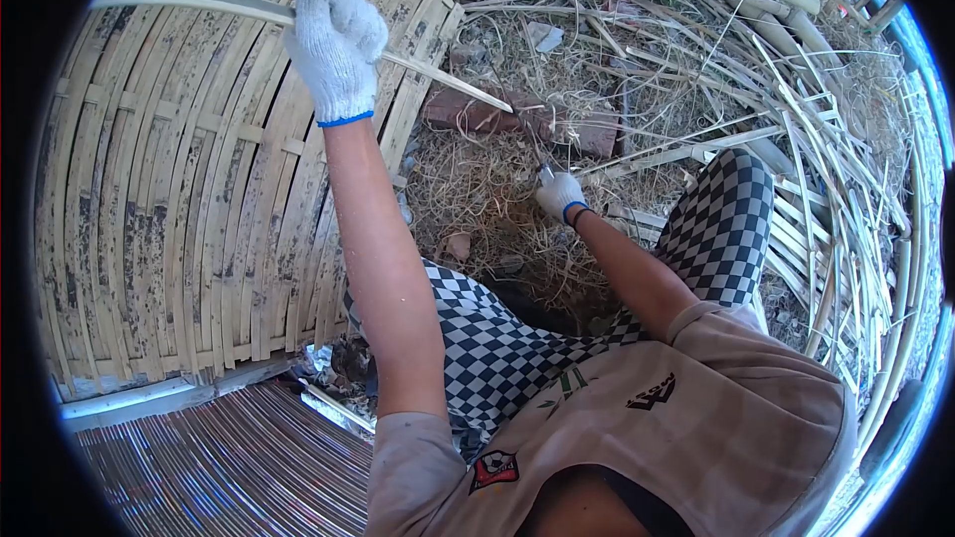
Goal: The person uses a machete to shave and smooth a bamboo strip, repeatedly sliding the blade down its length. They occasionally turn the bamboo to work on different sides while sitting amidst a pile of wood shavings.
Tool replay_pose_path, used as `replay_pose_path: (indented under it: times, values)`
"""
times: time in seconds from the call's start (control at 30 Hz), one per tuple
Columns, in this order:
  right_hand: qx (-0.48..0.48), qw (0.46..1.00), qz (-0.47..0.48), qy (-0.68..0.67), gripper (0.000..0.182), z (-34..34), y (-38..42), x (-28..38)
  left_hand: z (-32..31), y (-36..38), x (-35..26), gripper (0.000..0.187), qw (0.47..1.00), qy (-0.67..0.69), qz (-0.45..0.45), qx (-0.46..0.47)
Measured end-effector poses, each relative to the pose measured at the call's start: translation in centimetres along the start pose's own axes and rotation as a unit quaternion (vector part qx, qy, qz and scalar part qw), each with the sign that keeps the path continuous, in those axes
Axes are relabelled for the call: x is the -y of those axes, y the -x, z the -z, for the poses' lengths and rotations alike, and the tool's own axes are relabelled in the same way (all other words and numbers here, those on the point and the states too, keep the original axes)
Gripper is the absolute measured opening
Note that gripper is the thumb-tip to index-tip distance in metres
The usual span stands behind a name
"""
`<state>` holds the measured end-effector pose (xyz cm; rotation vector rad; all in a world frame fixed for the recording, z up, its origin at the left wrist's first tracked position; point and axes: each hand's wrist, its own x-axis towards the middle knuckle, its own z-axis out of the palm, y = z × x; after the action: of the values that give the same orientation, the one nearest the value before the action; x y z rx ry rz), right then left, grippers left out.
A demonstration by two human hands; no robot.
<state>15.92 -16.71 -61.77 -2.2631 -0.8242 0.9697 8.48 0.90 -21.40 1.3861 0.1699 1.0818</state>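
Holding strip mid-length, tool at far end. Largest 1st: woven bamboo panel point(189, 169), person's L side, slats interlaced over most of visible area; looks well along, but can't tell if finished. Pile of loose strips point(882, 298) on R side, long, curved, unwoven; cut to shape or raw, unclear. Reddish block point(468, 111) lies on ground, btwn panel & pile. Bamboo strip point(443, 74), the one in hand, runs from upper L past panel edge, pointed-looking end just above block; seems partly worked, amt left on it unclear. L grip point(336, 50), white glove, closed round strip, fingers wrapped. R grip point(560, 195), gloved, lower & nearer knees, closed on handle of thin tool point(529, 139), prob. a knife; its tip meets or nearly meets strip end. Shavings point(482, 174) thick on ground, suggests plenty of trimming done.
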Motion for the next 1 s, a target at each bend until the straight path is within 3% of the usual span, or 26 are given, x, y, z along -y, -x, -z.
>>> replay_pose_path:
  times: [0.1, 0.17, 0.23, 0.33, 0.43, 0.47, 0.5, 0.53, 0.57, 0.6, 0.67, 0.73, 0.77, 0.83, 0.87, 0.93, 1.0]
  values:
    - [0.000, 0.999, 0.034, -0.037, 0.033, 0.5, 0.2, 0.9, 0.1, 0.2, -0.2, 0.058, 1.000, 0.003, 0.004, -0.010]
    - [-0.055, 0.985, 0.064, -0.149, 0.030, 2.2, 0.0, 3.2, -0.4, 0.2, -0.4, 0.060, 1.000, -0.016, 0.011, -0.011]
    - [-0.101, 0.971, 0.122, -0.180, 0.032, 8.8, 4.1, 9.5, -0.5, 0.0, -0.4, 0.060, 1.000, -0.015, 0.006, -0.009]
    - [-0.192, 0.909, 0.221, -0.295, 0.019, 12.5, 6.3, 13.8, -0.6, 0.3, -0.3, 0.060, 0.999, -0.028, 0.005, -0.014]
    - [-0.243, 0.884, 0.265, -0.298, 0.014, 9.8, 3.8, 11.0, -0.6, 0.1, -0.2, 0.060, 1.000, -0.024, 0.004, -0.012]
    - [-0.212, 0.909, 0.208, -0.293, 0.014, 8.0, 4.0, 9.4, -0.6, 0.1, -0.2, 0.060, 1.000, -0.020, 0.005, -0.012]
    - [-0.152, 0.948, 0.128, -0.248, 0.016, 3.7, 1.7, 5.8, -0.6, 0.3, -0.4, 0.060, 1.000, -0.028, 0.007, -0.011]
    - [-0.078, 0.987, 0.072, -0.117, 0.030, 0.6, 0.6, 2.2, -0.6, 0.4, -0.5, 0.060, 0.999, -0.036, 0.009, -0.011]
    - [0.075, 0.995, 0.035, 0.049, 0.045, 0.5, 0.6, 1.0, -0.7, 0.4, -0.6, 0.060, 0.999, -0.045, 0.009, -0.009]
    - [0.034, 0.990, 0.084, 0.107, 0.049, -2.8, -1.7, -2.6, -0.7, 0.4, -0.6, 0.060, 0.999, -0.036, 0.004, -0.013]
    - [0.022, 0.995, 0.079, 0.061, 0.045, -2.4, -2.0, -1.4, -0.5, 0.6, -0.4, 0.060, 1.000, -0.022, -0.001, -0.020]
    - [0.123, 0.975, -0.047, -0.179, 0.037, 3.3, 1.2, 4.3, -0.2, 0.9, -0.4, 0.060, 0.999, -0.025, 0.004, -0.022]
    - [0.054, 0.981, 0.034, -0.184, 0.025, 3.9, 0.5, 4.9, 0.0, 0.6, -0.4, 0.060, 1.000, -0.017, 0.003, -0.016]
    - [-0.029, 0.943, 0.070, -0.325, 0.015, 10.0, 5.4, 11.1, 0.2, 0.5, -0.3, 0.060, 1.000, -0.011, 0.008, -0.015]
    - [-0.105, 0.935, 0.195, -0.278, 0.021, 9.8, 4.1, 11.2, 0.1, 0.4, -0.4, 0.060, 1.000, -0.012, 0.011, -0.019]
    - [-0.137, 0.924, 0.218, -0.282, 0.021, 12.5, 5.5, 13.1, 0.2, 0.5, -0.4, 0.061, 1.000, -0.012, 0.011, -0.016]
    - [-0.125, 0.906, 0.226, -0.335, 0.020, 10.8, 4.0, 11.4, 0.2, 0.5, -0.3, 0.061, 1.000, -0.011, 0.003, -0.003]
